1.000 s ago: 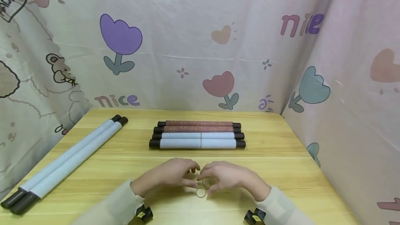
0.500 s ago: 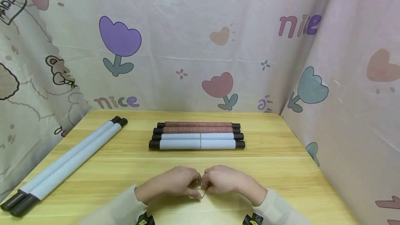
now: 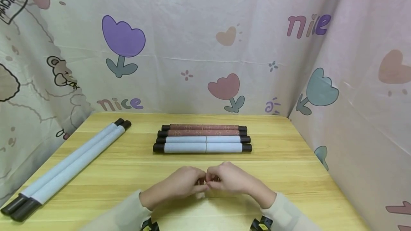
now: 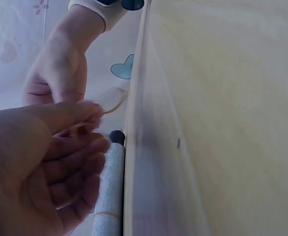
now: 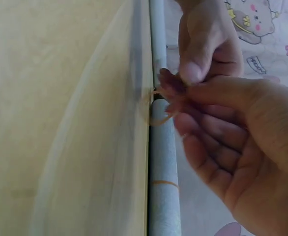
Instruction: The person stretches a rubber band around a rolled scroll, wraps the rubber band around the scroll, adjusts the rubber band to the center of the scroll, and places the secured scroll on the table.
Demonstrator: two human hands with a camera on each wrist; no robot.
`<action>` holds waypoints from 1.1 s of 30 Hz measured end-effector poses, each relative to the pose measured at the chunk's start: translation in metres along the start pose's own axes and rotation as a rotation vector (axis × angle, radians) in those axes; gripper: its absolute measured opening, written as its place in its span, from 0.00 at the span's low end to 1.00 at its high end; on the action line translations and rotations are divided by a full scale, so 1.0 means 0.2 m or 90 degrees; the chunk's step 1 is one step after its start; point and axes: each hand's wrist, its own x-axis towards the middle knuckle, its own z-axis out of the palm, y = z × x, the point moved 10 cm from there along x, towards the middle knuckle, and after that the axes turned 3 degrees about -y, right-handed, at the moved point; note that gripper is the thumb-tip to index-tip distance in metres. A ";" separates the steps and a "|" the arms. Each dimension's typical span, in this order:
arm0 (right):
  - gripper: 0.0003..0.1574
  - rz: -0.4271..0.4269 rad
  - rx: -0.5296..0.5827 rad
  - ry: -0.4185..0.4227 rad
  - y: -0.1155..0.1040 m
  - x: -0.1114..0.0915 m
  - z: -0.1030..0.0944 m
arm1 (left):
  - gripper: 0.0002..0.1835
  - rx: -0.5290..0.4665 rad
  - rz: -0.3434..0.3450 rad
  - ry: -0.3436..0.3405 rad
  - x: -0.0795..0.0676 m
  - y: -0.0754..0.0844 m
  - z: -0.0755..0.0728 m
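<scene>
Here's the rubber band (image 4: 113, 108), pinched between left hand (image 3: 186, 181) and right hand (image 3: 231, 178), fingertips meeting above the table (image 3: 273, 174)! Its blurred loop juts past the fingers; long axis, can't tell. Behind, rolls lie crosswise: two brown (image 3: 186, 133), two short white (image 3: 186, 148), banded mid-length. Leftward, two long white rolls (image 3: 80, 164) slant away, side by side.

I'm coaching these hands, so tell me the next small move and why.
Probably ease the left hand slightly away from the right hand to spread the thin band. Both hands seem to pinch it, nearly fingertip to fingertip, with only a small curve of it free in the wrist views, so its loop looks bunched.
</scene>
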 end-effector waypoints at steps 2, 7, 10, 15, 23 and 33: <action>0.03 0.025 0.045 0.032 0.02 0.00 -0.04 | 0.07 -0.011 -0.003 0.036 0.00 -0.01 -0.04; 0.02 0.082 0.108 0.099 0.08 0.00 -0.11 | 0.11 -0.064 -0.003 0.105 0.00 -0.02 -0.12; 0.02 0.092 0.105 0.124 0.09 -0.01 -0.15 | 0.14 -0.090 -0.002 0.132 0.00 -0.03 -0.15; 0.04 0.085 0.115 0.116 0.09 -0.01 -0.15 | 0.14 -0.079 -0.015 0.156 -0.01 -0.04 -0.19; 0.04 0.092 0.077 0.152 0.13 -0.06 -0.26 | 0.11 -0.023 0.011 0.177 -0.02 -0.05 -0.26; 0.03 0.161 0.114 0.242 0.26 -0.17 -0.46 | 0.15 -0.020 0.007 0.139 -0.02 -0.08 -0.26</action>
